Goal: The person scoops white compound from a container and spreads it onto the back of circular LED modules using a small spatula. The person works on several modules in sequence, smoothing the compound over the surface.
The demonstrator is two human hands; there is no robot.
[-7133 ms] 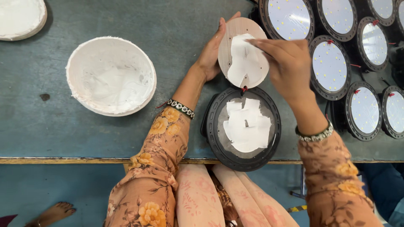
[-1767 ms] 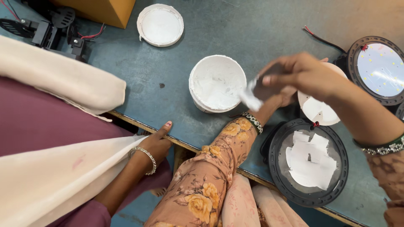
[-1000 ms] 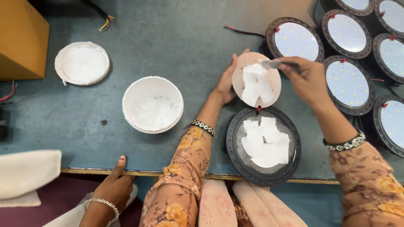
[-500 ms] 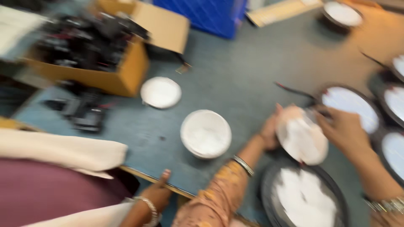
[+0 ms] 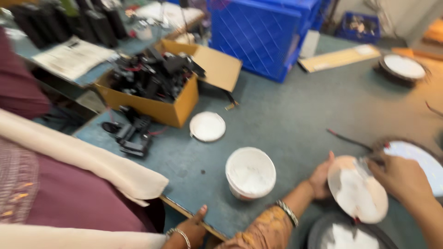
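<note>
Round disc (image 5: 357, 196), largely smeared with white paste, sits tilted over the worktop's near right edge. Left hand (image 5: 321, 177) grips its rim, fingers curled behind; right hand (image 5: 400, 177) closes around a small spreader, blurred. Paste tub (image 5: 250, 172) stands just left, well filled; the disc's upper-left rim seems bare.

Even, soft indoor light; shadows faint; the whole frame smeared by motion blur, worst at the right hand (image 5: 400, 177) and the far blue crate (image 5: 263, 37).

Round pale disc (image 5: 357, 196), smeared with white paste, tilted, held above the grey-blue table's near edge, over a dark round housing (image 5: 344, 235) also holding white patches.
</note>
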